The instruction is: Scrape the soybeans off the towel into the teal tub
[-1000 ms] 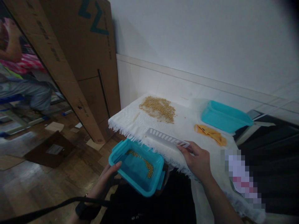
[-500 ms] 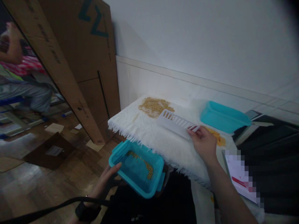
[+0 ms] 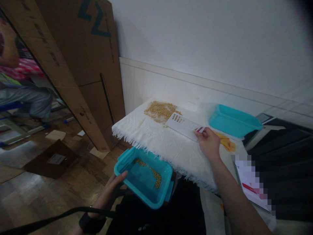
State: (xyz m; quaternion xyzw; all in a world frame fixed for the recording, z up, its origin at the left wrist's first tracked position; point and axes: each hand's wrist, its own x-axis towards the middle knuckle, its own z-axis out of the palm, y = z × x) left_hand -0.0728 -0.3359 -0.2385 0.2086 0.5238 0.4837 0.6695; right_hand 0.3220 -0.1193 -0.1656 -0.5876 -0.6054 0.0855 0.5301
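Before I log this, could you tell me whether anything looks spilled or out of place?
Yes: a heap of beans lies loose on the white cloth, not in a tub. The right hand holds a slotted board at its edge; the left hand holds a teal tub below the cloth's edge.

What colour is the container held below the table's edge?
Turquoise; the container, seen in the head view, holds a few tan beans.

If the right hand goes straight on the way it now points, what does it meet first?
Probably the bean pile; the slotted board in the right hand seems to touch its near edge.
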